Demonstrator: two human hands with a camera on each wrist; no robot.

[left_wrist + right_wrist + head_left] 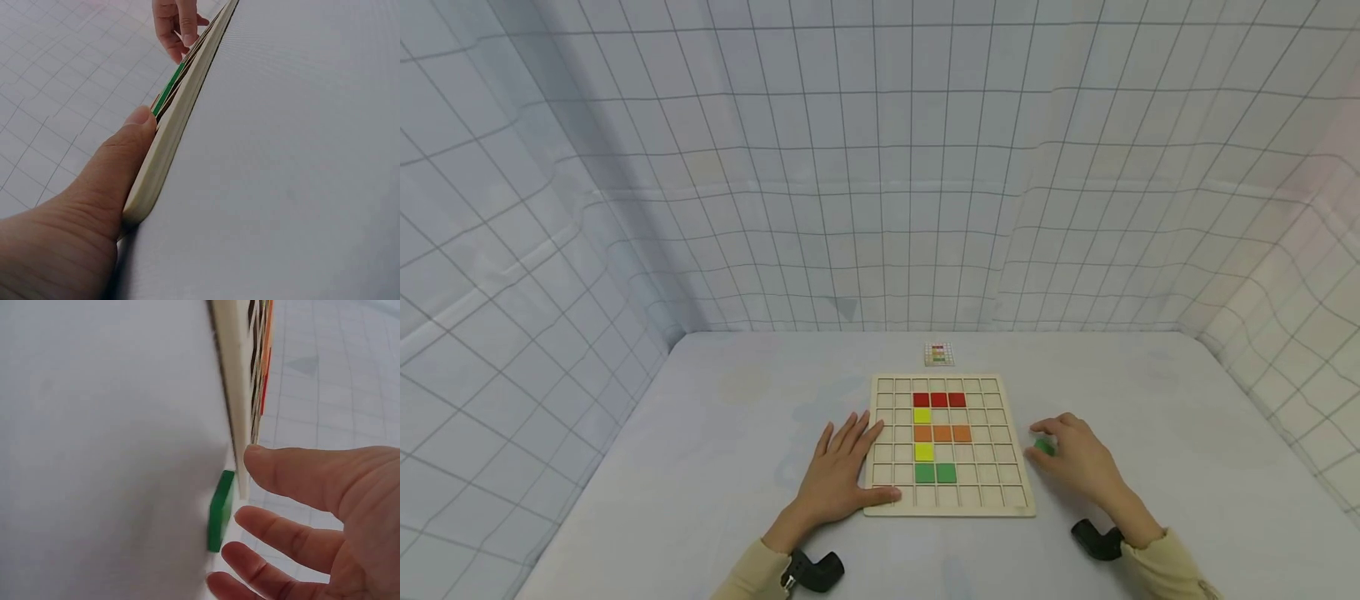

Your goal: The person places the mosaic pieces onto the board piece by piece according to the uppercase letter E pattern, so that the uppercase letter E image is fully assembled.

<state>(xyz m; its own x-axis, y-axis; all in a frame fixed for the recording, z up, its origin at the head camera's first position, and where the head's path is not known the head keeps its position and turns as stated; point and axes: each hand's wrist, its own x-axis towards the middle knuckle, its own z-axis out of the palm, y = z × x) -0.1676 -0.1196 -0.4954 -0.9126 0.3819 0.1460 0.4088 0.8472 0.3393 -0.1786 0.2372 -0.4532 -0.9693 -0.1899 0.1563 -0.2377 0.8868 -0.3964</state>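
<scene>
A pale wooden grid board [992,496] lies on the table with square tiles set in it: three red tiles [938,400], two yellow tiles, three orange tiles [942,433] and two green tiles [936,473]. My left hand [838,479] rests over the board's left edge, fingers spread, the thumb across the lower left corner. Right of the board, a loose green tile [220,512] lies on the table. Close above it is my right hand [1078,458], thumb and fingers parted around the tile, with a gap to the fingertips in the right wrist view.
A small card [938,354] with a printed coloured grid lies behind the board. White table cloth [715,467] surrounds everything. Grid-patterned white curtains [880,208] stand at the back and both sides. A black wrist device [816,572] is strapped to each arm.
</scene>
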